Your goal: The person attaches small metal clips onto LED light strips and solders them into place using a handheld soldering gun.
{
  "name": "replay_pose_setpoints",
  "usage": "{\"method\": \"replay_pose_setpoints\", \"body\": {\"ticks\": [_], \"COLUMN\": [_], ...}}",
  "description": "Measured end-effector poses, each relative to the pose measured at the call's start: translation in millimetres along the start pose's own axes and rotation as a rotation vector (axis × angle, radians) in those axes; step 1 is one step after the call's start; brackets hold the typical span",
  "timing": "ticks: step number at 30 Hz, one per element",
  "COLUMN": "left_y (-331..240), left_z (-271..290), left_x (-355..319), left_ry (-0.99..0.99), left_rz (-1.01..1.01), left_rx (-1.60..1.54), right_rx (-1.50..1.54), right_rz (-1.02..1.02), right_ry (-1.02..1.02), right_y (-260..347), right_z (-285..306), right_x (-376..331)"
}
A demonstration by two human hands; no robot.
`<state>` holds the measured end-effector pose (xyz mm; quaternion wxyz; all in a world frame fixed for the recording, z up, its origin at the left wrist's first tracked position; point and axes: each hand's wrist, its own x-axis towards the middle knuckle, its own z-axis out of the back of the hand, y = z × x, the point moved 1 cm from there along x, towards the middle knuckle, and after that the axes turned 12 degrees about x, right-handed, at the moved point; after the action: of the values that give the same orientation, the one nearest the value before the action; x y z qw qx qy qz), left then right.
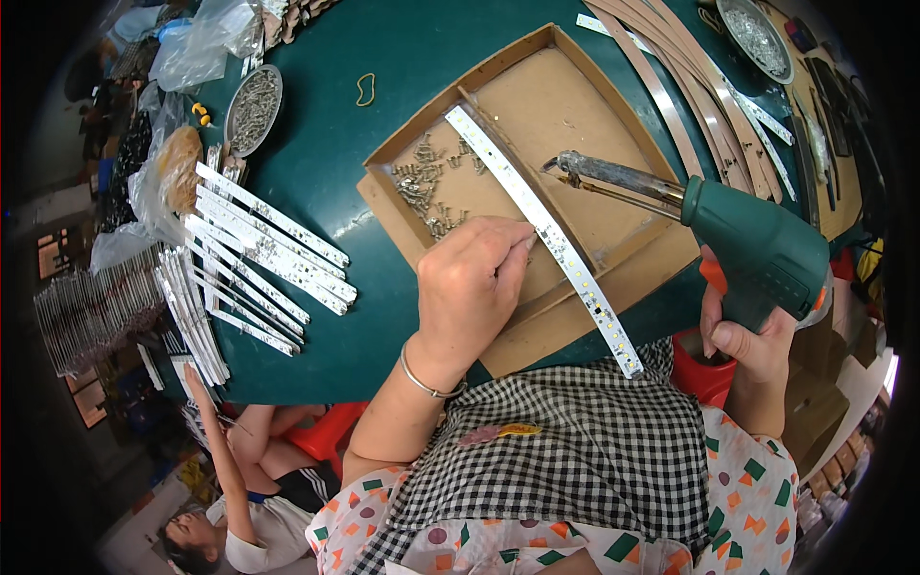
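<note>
No text, label or number is legible; any markings on the white strip (517, 192) and green soldering gun (757, 244) are unresolvable.

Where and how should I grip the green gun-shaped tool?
Probably by its handle, coming from the person's side, as the right hand does: it juts toward the person, while the long metal barrel points left over the cardboard tray.

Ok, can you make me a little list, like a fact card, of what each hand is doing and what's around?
Left hand: fingertips at the edge of the white LED strip
Right hand: holding the green soldering gun
Under the strip: divided cardboard tray
In the tray: loose small metal pieces
Left side: more white strips
Tabletop: green
</note>
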<state>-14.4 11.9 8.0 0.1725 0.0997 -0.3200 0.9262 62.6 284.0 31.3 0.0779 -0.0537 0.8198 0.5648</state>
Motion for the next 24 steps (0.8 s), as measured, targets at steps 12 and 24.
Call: {"method": "replay_pose_setpoints", "body": {"ticks": [12, 24], "left_y": [-2, -3], "left_z": [0, -2], "left_x": [5, 8], "left_ry": [0.013, 0.021], "left_rz": [-0.075, -0.053], "left_rx": [0.058, 0.041], "right_rx": [0.041, 0.053], "right_rz": [0.017, 0.035], "right_ry": [-0.044, -0.054], "right_y": [1, 4], "right_z": [2, 2], "right_x": [-5, -7]}}
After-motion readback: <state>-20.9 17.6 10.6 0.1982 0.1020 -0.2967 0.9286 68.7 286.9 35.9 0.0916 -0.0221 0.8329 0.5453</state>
